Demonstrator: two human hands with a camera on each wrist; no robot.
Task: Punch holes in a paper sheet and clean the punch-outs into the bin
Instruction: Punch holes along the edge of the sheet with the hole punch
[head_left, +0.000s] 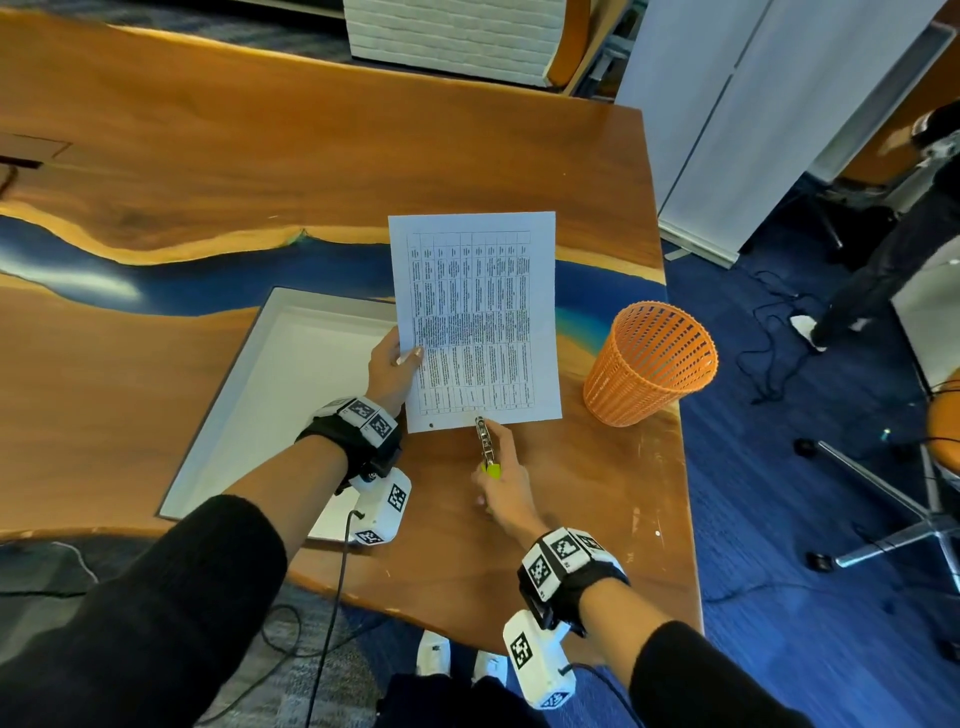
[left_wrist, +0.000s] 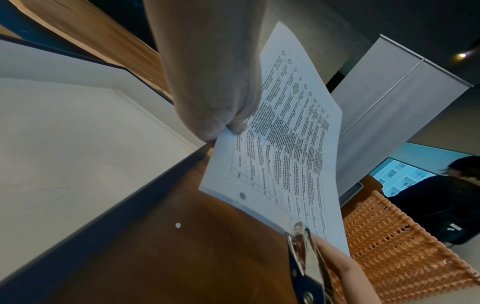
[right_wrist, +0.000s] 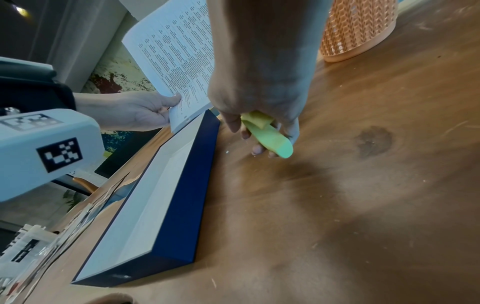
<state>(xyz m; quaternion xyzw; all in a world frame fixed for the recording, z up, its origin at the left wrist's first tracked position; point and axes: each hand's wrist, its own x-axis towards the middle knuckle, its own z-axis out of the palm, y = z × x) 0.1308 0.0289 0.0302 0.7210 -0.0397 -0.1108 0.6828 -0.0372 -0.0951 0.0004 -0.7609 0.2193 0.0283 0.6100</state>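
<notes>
A printed paper sheet (head_left: 475, 317) is held above the wooden table (head_left: 208, 171), pinched at its left edge by my left hand (head_left: 397, 364). One punched hole (head_left: 431, 425) shows near its lower left corner. My right hand (head_left: 501, 478) grips a metal hole punch (head_left: 484, 440) with green handles (right_wrist: 270, 133); its jaws straddle the sheet's near edge, right of the hole. A small white punch-out (left_wrist: 178, 225) lies on the table below the sheet. The orange mesh bin (head_left: 649, 364) stands to the right.
A shallow white tray with dark blue sides (head_left: 270, 395) lies at the left under my left wrist. The table's right edge (head_left: 680, 415) is just past the bin. A person (head_left: 893, 249) and a chair base (head_left: 883, 509) are on the blue carpet at right.
</notes>
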